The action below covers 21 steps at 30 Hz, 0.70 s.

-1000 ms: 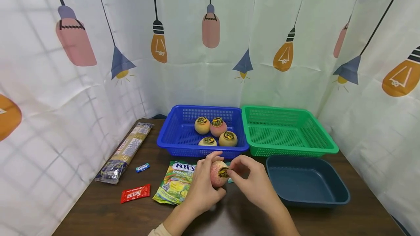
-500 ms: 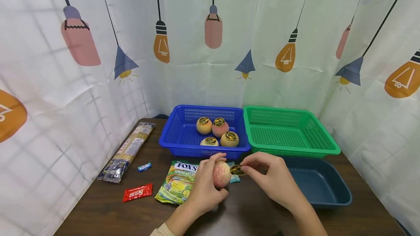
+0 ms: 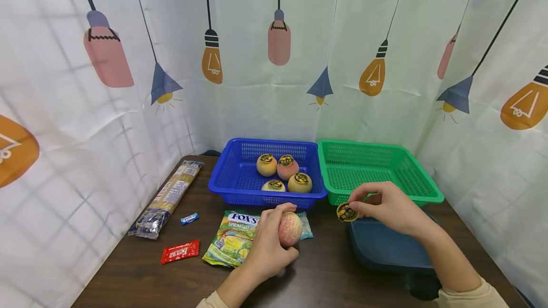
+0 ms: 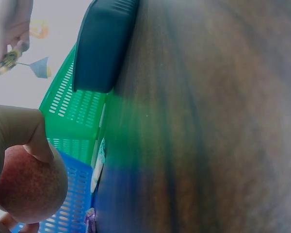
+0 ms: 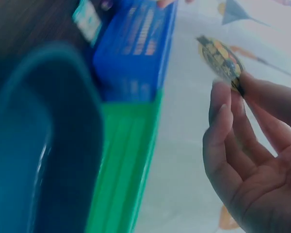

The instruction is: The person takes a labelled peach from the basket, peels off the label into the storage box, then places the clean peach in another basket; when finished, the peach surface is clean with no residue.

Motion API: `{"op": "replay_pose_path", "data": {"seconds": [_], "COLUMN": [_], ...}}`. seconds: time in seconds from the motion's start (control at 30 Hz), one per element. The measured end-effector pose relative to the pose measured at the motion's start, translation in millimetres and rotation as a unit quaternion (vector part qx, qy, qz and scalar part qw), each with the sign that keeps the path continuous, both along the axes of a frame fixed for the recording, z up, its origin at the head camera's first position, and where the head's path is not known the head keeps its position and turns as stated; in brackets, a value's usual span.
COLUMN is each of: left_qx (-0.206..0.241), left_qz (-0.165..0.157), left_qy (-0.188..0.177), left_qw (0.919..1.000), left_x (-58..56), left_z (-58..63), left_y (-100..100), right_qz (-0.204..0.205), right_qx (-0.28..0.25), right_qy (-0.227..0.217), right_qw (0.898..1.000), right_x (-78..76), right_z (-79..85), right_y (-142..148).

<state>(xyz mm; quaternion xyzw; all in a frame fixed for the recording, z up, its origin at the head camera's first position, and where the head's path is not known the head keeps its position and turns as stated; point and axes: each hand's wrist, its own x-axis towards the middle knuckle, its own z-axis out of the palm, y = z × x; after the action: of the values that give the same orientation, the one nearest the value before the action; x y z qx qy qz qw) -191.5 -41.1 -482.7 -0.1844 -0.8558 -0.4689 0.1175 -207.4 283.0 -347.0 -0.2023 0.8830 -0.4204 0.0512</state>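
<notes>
My left hand grips a pinkish peach above the table, in front of the blue basket. In the left wrist view the thumb curls over the peach, whose visible skin is bare. Between thumb and forefinger, my right hand pinches a black-and-gold sticker by its edge. It hangs in the air above the dark blue tray. The right wrist view shows the same sticker away from any fruit. Several peaches with similar stickers lie in the blue basket.
A green basket adjoins the blue one at the back right. Near my left hand lie a Fox's candy bag and a light-blue packet. Farther left are a red wrapper, a small blue candy and a long noodle-like pack.
The sticker has peeled off the peach and moved right and up with my right hand. My left hand still holds the peach in nearly the same place.
</notes>
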Motion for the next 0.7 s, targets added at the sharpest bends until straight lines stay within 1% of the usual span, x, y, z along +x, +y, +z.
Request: {"op": "replay_pose_path", "data": {"seconds": [0.1, 0.2, 0.3, 0.43, 0.57, 0.7], "left_qx": [-0.001, -0.001, -0.002, -0.005, -0.009, -0.012], "left_qz": [-0.001, -0.002, -0.003, -0.001, -0.002, -0.003], "left_qy": [-0.005, -0.007, -0.006, -0.001, 0.001, 0.003], "left_qw": [1.0, 1.0, 1.0, 1.0, 1.0, 0.9999], "left_x": [-0.3, -0.3, -0.6, -0.9, -1.0, -1.1], "left_z": [-0.6, -1.0, -1.2, -1.6, -1.9, -1.7], "left_y": [0.0, 0.1, 0.1, -0.1, 0.0, 0.6], "right_qz": [0.005, 0.01, 0.036, 0.073, 0.087, 0.096], "right_qx": [0.01, 0.035, 0.056, 0.07, 0.082, 0.101], "right_qy": [-0.03, -0.056, -0.087, -0.116, -0.128, -0.124], "right_qw": [0.999, 0.998, 0.994, 0.988, 0.985, 0.982], "right_x": [-9.3, -16.6, -22.9, -30.1, -35.5, -40.0], "right_z": [0.8, -2.2, -9.3, -24.7, -40.5, -49.3], "right_y": [17.8, 32.6, 44.2, 54.4, 60.5, 64.9]}}
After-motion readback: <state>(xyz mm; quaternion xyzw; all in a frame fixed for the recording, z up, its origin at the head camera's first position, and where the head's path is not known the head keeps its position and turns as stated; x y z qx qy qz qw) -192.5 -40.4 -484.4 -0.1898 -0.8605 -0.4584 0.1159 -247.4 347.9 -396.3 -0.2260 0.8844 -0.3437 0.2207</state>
